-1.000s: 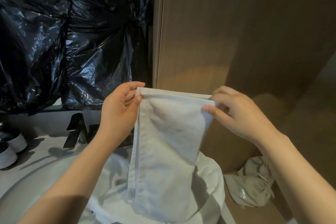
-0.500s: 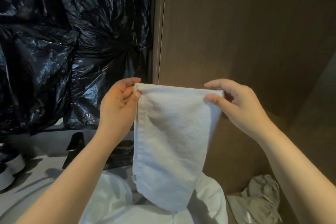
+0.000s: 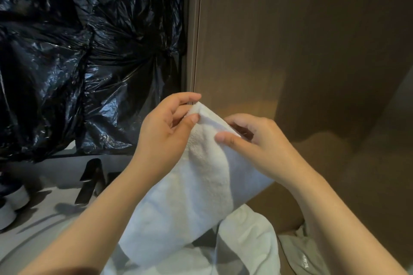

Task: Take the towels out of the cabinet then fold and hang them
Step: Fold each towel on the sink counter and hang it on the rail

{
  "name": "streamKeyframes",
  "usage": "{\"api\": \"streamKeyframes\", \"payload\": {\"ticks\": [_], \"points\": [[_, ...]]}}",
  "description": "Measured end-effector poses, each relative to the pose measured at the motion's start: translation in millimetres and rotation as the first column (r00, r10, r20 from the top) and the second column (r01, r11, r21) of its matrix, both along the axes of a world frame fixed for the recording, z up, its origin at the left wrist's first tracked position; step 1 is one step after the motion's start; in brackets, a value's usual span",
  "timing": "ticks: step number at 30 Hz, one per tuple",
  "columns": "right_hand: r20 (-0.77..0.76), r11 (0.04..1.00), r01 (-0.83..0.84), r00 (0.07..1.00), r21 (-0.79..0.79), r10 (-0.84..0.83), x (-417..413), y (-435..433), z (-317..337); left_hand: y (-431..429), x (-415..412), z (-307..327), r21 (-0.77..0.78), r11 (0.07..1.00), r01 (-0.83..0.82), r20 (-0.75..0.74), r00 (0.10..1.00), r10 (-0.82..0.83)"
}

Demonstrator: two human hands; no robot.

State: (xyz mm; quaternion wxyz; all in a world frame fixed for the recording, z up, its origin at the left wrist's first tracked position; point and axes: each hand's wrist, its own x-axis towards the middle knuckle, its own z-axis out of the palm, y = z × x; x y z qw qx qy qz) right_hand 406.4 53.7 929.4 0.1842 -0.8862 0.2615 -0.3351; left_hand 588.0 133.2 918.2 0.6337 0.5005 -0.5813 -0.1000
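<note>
Towel (image 3: 201, 187) between left hand (image 3: 164, 136) and right hand (image 3: 260, 150)

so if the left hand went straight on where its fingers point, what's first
Past the white towel it pinches, the left hand would likely meet the right hand, then the wooden panel; depth is unclear.

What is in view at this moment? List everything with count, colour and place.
held towel: one, white, centre, hanging from both hands
second cloth: one, white, below the held towel
crumpled cloth: one, grey-beige, lower right
plastic sheeting: one, black, upper left
wood panel: one, brown, upper right
tap: one, black, on the counter
containers: two, whitish, left edge
counter: one, grey, lower left
left hand: pinches the towel's top corner
right hand: pinches its top edge
</note>
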Motion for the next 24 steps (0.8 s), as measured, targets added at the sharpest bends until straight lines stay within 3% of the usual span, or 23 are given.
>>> {"api": "streamKeyframes", "payload": {"ticks": [4, 11, 17, 21, 24], "points": [[0.033, 0.999, 0.014, 0.999, -0.033, -0.013, 14, 3, -9, 6, 9, -8, 0.004, 1.000, -0.007, 0.005, 1.000, 0.007], [-0.019, 0.987, 0.015, 1.000, -0.161, -0.019, 27, 12, -8, 13, 28, -47, 0.085, 0.995, 0.043, -0.145, 0.989, -0.030], [-0.028, 0.990, 0.000, 1.000, -0.138, -0.003, 31, 17, 0, 12, 38, -96, 0.204, 0.978, 0.050, -0.057, 0.998, -0.040], [0.041, 0.995, 0.039, 0.999, -0.090, -0.035, 27, 18, 0, 10, 43, -115, 0.261, 0.963, 0.071, -0.067, 0.996, -0.055], [0.100, 0.996, 0.087, 0.992, -0.032, -0.083, 21, 17, -9, 11, 46, -128, 0.364, 0.929, 0.072, 0.004, 0.997, -0.079]]}}
